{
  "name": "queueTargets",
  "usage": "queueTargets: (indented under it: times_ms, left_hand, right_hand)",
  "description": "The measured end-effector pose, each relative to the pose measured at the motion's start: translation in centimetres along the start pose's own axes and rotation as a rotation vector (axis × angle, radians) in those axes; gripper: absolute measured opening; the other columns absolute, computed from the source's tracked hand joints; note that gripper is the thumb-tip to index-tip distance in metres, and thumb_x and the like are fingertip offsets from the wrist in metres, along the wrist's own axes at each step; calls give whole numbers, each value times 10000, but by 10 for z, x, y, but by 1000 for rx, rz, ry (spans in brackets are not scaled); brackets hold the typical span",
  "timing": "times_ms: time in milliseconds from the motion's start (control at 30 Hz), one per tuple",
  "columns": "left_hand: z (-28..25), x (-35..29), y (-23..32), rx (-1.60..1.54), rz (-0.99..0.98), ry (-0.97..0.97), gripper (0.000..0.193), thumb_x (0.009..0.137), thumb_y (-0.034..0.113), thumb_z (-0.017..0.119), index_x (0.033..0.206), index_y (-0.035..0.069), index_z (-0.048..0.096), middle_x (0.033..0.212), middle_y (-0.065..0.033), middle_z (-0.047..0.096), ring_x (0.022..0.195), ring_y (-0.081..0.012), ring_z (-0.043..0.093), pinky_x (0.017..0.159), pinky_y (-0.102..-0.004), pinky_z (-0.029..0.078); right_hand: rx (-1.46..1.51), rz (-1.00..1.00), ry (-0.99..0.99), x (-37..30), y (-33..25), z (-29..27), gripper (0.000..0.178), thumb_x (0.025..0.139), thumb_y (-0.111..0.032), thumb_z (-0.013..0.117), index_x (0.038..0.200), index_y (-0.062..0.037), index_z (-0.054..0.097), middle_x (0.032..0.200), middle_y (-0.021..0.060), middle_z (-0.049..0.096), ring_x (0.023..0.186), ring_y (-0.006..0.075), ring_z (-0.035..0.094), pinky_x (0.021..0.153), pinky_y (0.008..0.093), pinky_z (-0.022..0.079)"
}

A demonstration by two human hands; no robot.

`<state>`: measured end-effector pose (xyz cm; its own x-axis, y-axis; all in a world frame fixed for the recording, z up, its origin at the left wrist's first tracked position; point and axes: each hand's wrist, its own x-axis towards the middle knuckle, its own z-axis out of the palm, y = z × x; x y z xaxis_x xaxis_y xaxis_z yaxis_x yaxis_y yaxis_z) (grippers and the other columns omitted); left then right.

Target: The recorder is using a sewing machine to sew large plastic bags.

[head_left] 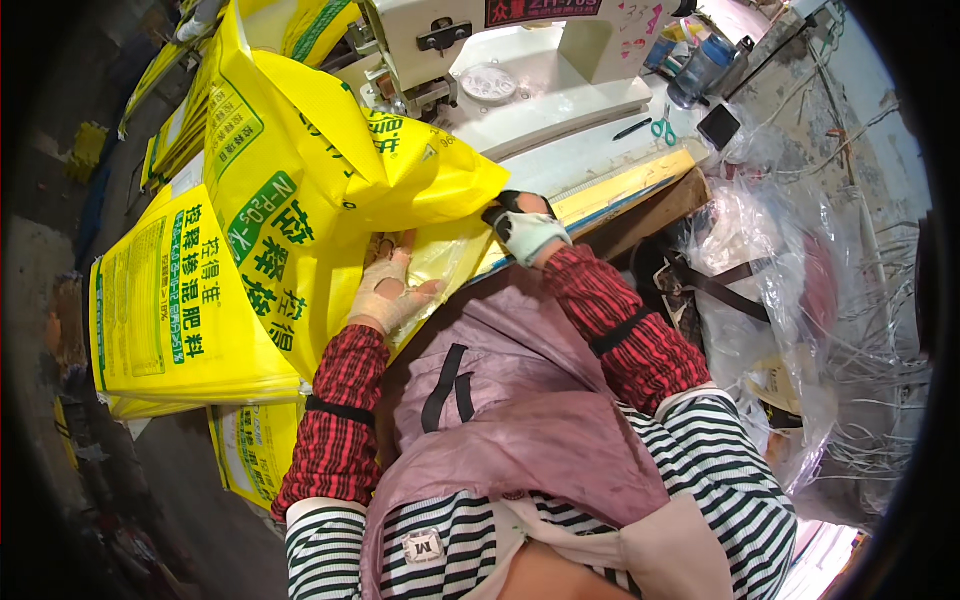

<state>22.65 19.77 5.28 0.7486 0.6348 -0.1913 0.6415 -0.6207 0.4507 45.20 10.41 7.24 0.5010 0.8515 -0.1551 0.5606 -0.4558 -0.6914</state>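
Note:
A large yellow printed sack (330, 215) with green and black lettering is spread, creased and folded, across the left and middle of the worktable. My left hand (388, 292), wrapped in pale tape or a thin glove, lies on its translucent inner lining, thumb and fingers apart. Some of those fingertips go under the sack's yellow fold. At the sack's right-hand corner, my right hand (530, 228), in a white and black fingerless glove, has its fingers curled closed on the edge. Behind the sack stands a white industrial sewing machine (610, 50), its needle area beside the yellow material.
More yellow sacks (140, 330) hang in a stack at the left. Green scissors (664, 128), a black pen (632, 129), a phone-like black device (718, 127) and a blue-tinted bottle (702, 72) sit right of the machine. Clear plastic bags (820, 300) bulge at the right.

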Motion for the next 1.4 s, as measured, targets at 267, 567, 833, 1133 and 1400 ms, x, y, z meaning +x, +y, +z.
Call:
queueTargets:
  times_ms: [267, 567, 833, 1133, 1400]
  left_hand:
    - [15, -5, 5, -60, 83, 289, 873, 705, 401, 728, 1365, -15, 335, 1208, -294, 509, 1130, -422, 481, 986, -421, 380]
    - [-72, -113, 64, 517, -94, 813, 677, 722, 255, 683, 1295, -3, 430, 1192, -287, 463, 1082, -439, 453, 937, -502, 373]
    - [-89, -128, 95, -17, 168, 427, 299, 805, 306, 662, 833, 9, 654, 758, -172, 610, 738, -320, 599, 675, -407, 467]
    - [-77, -110, 55, 554, 117, -103, 562, 898, 474, 477, 1123, -31, 571, 1129, -208, 593, 1098, -311, 535, 980, -425, 381]
    - [-121, -81, 2, 278, 116, 413, 457, 903, 344, 487, 1321, 161, 466, 1367, -54, 486, 1251, -234, 452, 1063, -436, 313]
  right_hand:
    - [628, -207, 109, 8, 20, 10, 269, 837, -199, 585, 1053, -39, 568, 920, 119, 652, 849, 233, 607, 755, 341, 464]
    - [544, -659, 417, -17, -76, -24, 230, 878, -51, 515, 1090, -15, 597, 868, 47, 649, 801, 107, 575, 733, 243, 464]
    - [190, -1130, 364, -50, -121, -41, 323, 793, 31, 555, 1095, -30, 652, 809, 114, 609, 704, 261, 584, 628, 329, 456]
    - [98, -1115, 437, -71, -114, -56, 278, 745, -39, 624, 1020, -27, 660, 755, 131, 572, 688, 300, 564, 603, 356, 441]
    - [-70, -1230, 391, -82, -122, -67, 418, 698, 10, 618, 1104, -88, 634, 762, 98, 615, 678, 274, 583, 588, 365, 457]
